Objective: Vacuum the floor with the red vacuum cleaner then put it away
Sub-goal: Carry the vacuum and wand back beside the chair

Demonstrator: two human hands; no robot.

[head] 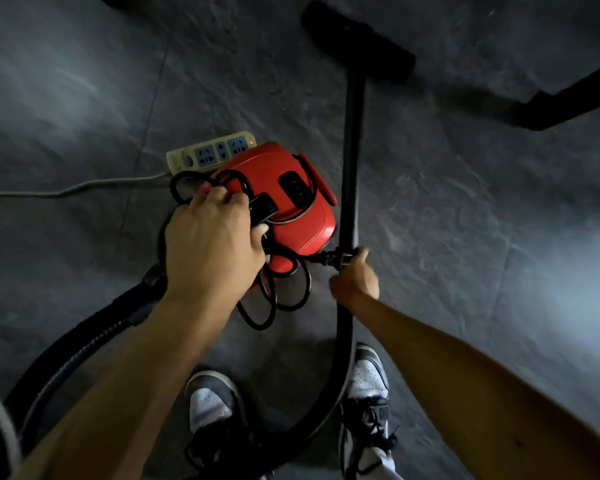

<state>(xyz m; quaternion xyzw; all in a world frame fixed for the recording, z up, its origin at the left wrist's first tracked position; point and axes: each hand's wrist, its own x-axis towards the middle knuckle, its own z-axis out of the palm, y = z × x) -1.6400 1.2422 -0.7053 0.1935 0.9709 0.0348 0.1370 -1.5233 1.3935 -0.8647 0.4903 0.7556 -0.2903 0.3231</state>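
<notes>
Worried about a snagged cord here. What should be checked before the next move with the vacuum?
1. Plug out of power strip: ok, right hand holds it against the wand.
2. Left hand gripping red vacuum cleaner: ok, with cord loops.
3. Cord fully gathered: not ok, loops dangle.
4. Hose clear of shoes: not ok, it curves between them.
5. Power strip off: not ok, red light glows.

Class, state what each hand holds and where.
Left hand grips the red vacuum cleaner by its black top handle, with cord loops. Right hand grips the wand above its bend, with the plug.
</notes>
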